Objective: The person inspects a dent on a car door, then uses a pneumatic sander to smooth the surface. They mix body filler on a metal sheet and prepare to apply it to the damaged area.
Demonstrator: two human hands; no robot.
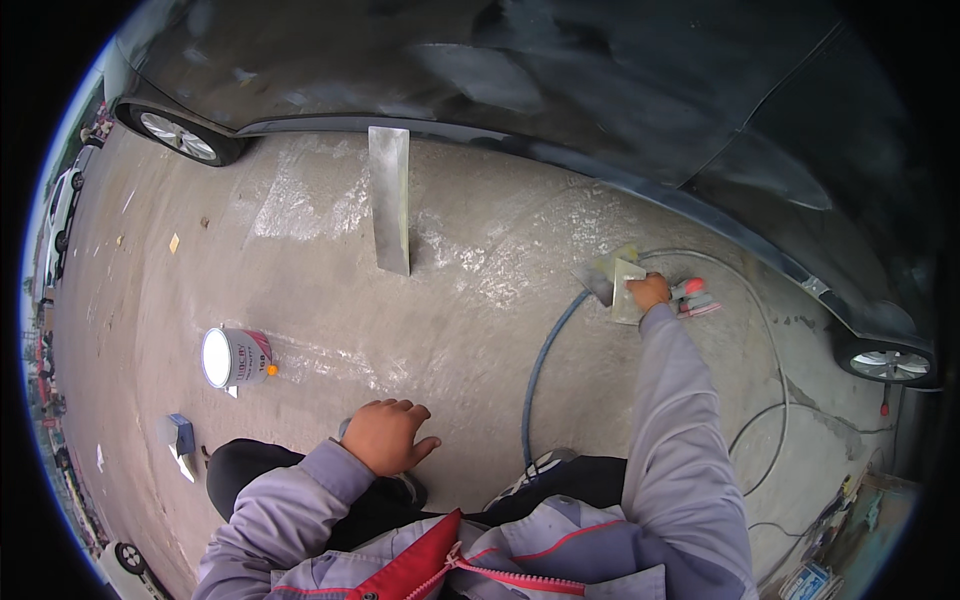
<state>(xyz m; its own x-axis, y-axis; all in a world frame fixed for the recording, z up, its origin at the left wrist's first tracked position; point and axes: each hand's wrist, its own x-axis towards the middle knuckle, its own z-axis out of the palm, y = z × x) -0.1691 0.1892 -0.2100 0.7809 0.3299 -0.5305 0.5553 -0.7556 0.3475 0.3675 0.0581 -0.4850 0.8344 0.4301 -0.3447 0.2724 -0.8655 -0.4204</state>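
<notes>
My right hand (650, 291) is stretched out low over the floor, its fingers closed on a pale, flat putty spreader (627, 291). Just left of it, partly behind the spreader, is a grey metal plate (597, 283) with yellowish putty on it. A red and grey air sander (695, 297) lies right beside that hand. My left hand (388, 437) holds nothing, fingers apart, above or on my bent left knee; contact is unclear. A long metal strip (389, 200) lies farther off, toward the car.
The dark car's side (560, 90) spans the far edge, with patchy dull areas. A blue-grey hose (535, 370) loops around the right side. A putty can (237, 357) stands at left, near a small blue box (180, 432). White dust marks the concrete floor (470, 330).
</notes>
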